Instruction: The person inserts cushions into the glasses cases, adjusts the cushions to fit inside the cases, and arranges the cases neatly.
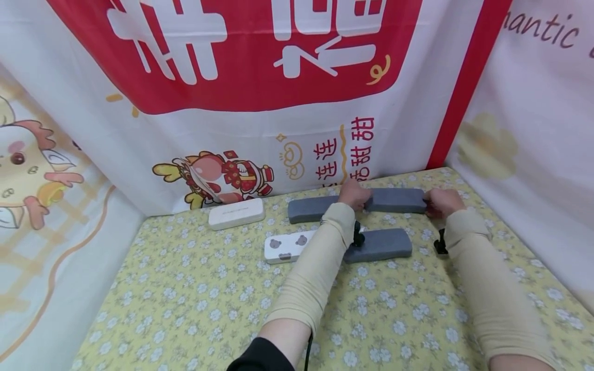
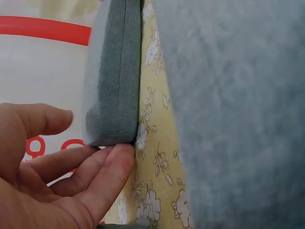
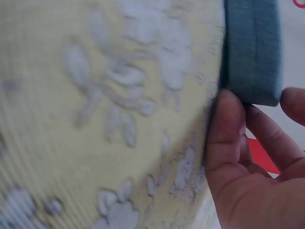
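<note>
A grey fabric-covered glasses case lies lengthwise at the back right, between my two hands. My left hand touches its left end. In the left wrist view those fingers press the end while the thumb stands a little apart from the side. At the opposite end, my right hand holds the case, fingertips at the end face and one digit at the far corner. Another grey glasses case sits just left of my left hand. A third one lies in front, under the left wrist.
A white glasses case with bear prints adjoins the front grey one, partly hidden by my left sleeve. Farther left stands a plain cream case. Printed cloth hangs behind the flowered tablecloth, and a white cloth borders the right.
</note>
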{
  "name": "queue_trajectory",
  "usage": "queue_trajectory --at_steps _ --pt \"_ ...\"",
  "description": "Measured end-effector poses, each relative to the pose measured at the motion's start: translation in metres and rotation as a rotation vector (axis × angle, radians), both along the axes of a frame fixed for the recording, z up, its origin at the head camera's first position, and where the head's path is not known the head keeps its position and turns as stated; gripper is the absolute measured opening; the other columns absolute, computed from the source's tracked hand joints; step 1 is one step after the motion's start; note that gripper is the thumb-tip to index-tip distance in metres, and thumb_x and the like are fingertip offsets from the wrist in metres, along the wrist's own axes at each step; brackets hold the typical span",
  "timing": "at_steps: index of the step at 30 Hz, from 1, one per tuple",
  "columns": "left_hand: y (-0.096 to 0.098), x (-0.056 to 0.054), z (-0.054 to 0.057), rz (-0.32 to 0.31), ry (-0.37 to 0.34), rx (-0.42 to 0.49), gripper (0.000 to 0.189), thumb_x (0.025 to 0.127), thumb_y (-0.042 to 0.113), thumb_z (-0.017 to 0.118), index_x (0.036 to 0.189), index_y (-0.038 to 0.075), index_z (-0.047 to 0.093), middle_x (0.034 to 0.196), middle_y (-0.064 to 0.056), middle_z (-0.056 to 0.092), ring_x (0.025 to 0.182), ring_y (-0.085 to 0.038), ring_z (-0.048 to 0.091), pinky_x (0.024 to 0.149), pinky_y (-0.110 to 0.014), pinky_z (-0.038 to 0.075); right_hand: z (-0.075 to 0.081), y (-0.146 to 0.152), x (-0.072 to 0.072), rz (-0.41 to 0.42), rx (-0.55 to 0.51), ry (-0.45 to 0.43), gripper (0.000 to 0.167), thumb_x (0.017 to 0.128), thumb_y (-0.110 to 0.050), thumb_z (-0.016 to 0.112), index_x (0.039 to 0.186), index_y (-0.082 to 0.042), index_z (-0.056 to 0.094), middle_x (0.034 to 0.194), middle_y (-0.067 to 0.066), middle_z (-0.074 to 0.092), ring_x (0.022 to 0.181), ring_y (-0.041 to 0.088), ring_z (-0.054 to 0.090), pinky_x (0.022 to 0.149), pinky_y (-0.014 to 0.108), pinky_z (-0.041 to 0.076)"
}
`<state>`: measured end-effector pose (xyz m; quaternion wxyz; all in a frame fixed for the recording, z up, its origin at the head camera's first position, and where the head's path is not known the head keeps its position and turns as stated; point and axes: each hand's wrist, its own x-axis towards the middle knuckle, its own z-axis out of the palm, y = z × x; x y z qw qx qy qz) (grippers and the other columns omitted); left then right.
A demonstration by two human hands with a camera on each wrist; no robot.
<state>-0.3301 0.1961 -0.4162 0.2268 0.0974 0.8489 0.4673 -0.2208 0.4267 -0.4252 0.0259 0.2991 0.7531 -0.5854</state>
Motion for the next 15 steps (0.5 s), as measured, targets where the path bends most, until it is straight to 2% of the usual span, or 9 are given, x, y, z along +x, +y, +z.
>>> queue_trajectory --at_steps 2,5,7,9,12,15 --pt "0.000 0.000 0.000 -0.020 -0.008 -0.023 0.016 0.095 0.016 0.068 0.100 0.002 0.061 0.084 -0.011 0.061 0.070 -0.028 0.064 0.070 -0.043 0.058 -0.003 0.001 0.000 -0.005 0.018 -0.017 0.033 0.095 -0.018 0.056 0.117 0.007 0.054 0.084 0.004 0.060 0.067 0.014 0.065 0.068 0.033 0.058" --pt "-0.001 -0.001 0.000 -0.050 -0.017 -0.028 0.015 0.096 0.015 0.067 0.093 0.002 0.060 0.079 -0.010 0.059 0.066 -0.026 0.062 0.067 -0.043 0.058 -0.006 0.003 0.001 0.016 0.036 -0.020 0.038 0.096 -0.020 0.056 0.120 0.008 0.053 0.086 0.004 0.060 0.068 0.014 0.066 0.070 0.033 0.058" --pt "-0.004 -0.002 0.000 -0.069 -0.019 -0.023 0.019 0.097 0.015 0.066 0.084 0.005 0.055 0.071 -0.007 0.053 0.058 -0.024 0.056 0.060 -0.041 0.055 -0.008 0.004 -0.001 0.031 0.048 -0.016 0.043 0.096 -0.022 0.056 0.124 0.010 0.052 0.090 0.006 0.060 0.070 0.014 0.067 0.071 0.034 0.058" --pt "-0.004 -0.002 0.001 -0.096 -0.008 -0.027 0.030 0.097 0.016 0.065 0.073 0.008 0.049 0.061 -0.004 0.044 0.049 -0.020 0.046 0.050 -0.038 0.048 -0.008 0.006 -0.001 0.043 0.081 -0.016 0.050 0.096 -0.028 0.057 0.128 0.011 0.052 0.092 0.006 0.063 0.072 0.014 0.068 0.071 0.034 0.058" --pt "-0.006 -0.002 0.005 -0.150 0.067 -0.060 0.044 0.098 0.019 0.065 0.062 0.012 0.041 0.052 0.001 0.035 0.041 -0.016 0.035 0.042 -0.033 0.037 -0.006 0.009 0.001 0.065 0.176 -0.022 0.063 0.097 -0.043 0.056 0.130 0.011 0.054 0.092 0.005 0.069 0.074 0.015 0.070 0.073 0.034 0.057" --pt "-0.012 -0.002 0.016 -0.206 0.191 -0.139 0.047 0.099 0.025 0.065 0.060 0.013 0.041 0.051 0.002 0.033 0.041 -0.014 0.031 0.040 -0.031 0.033 0.002 0.009 0.004 0.098 0.285 -0.016 0.077 0.096 -0.061 0.049 0.127 0.009 0.058 0.085 0.002 0.071 0.074 0.016 0.069 0.077 0.035 0.052"
